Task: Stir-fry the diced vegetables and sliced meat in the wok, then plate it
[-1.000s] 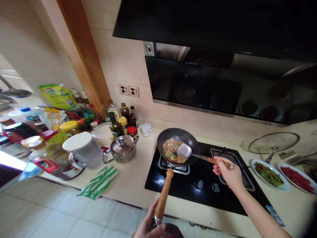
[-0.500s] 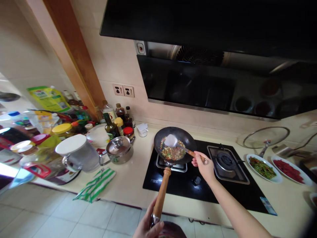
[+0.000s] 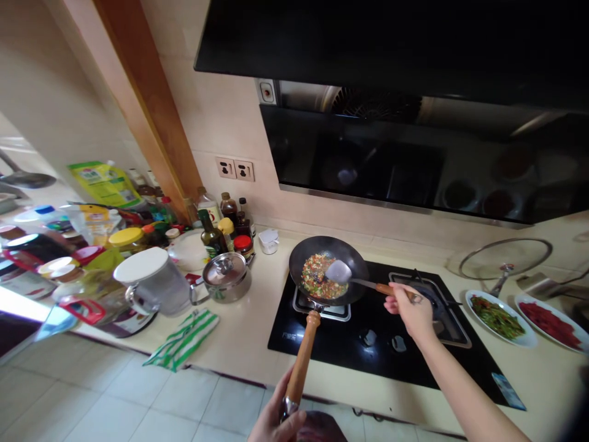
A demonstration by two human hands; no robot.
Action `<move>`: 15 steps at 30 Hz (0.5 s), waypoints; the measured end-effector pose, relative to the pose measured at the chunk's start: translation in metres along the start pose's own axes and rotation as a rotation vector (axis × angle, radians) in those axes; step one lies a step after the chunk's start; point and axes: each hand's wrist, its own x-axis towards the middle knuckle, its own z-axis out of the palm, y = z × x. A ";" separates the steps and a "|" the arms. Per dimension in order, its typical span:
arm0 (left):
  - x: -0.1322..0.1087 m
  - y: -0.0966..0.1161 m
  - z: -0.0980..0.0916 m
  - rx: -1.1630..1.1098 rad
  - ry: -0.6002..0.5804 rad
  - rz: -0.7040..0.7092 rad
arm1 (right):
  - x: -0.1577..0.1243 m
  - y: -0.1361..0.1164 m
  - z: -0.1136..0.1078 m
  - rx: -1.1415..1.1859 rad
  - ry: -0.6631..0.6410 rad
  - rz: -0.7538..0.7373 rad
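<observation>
As the head view opens on the cooktop, here is the wok [image 3: 352, 252], over the left burner of the black hob [image 3: 331, 353], with chopped, colourful food [image 3: 315, 267] gathered in its bowl. Down at the near side, the left hand [image 3: 278, 420] has its fingers wrapped round the near end of the wooden handle [image 3: 304, 353], and that looks the right place: wood to grip, well apart from the dark metal. The wok looks stiff and fairly weighty, likely front-heavy on so long a handle, so a firm hold low down suits it. Over to the right, the right hand [image 3: 414, 316] has its fingers closed about the wooden grip of the spatula [image 3: 338, 272], blade down in the food; light and rigid, I'd judge, best held right there, while the small pieces look soft, loose and probably slick with oil. Now the edges: the handle reaches out past the near edge of the table [image 3: 239, 331], and the wok's far rim stands near the wall. A strip of table separates the hob from the lidded pot [image 3: 227, 282] and striped cloth [image 3: 181, 337] on the left, so there's sideways room; to the right, past the second burner, the plate of green vegetables [image 3: 529, 341] sits just beside the hob. Overhead, the range hood [image 3: 368, 37] stands well above the rim.
</observation>
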 end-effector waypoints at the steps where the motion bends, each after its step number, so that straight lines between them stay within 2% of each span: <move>1: 0.000 0.000 0.000 -0.001 0.005 0.009 | 0.001 0.001 0.001 0.027 0.010 0.001; 4: 0.000 0.001 0.001 -0.026 0.035 0.033 | 0.000 0.003 0.000 -0.001 -0.049 -0.023; 8: 0.001 0.002 0.002 -0.059 0.057 0.025 | -0.012 -0.003 -0.022 -0.222 -0.200 -0.277; 10: 0.002 0.001 0.004 -0.065 0.066 0.021 | -0.021 -0.005 -0.034 -0.273 -0.243 -0.339; 12: 0.002 -0.001 0.004 -0.093 0.089 0.021 | -0.031 -0.005 -0.041 -0.275 -0.272 -0.294; 15: -0.005 -0.008 -0.001 -0.174 0.180 -0.038 | -0.041 0.000 -0.039 -0.225 -0.285 -0.204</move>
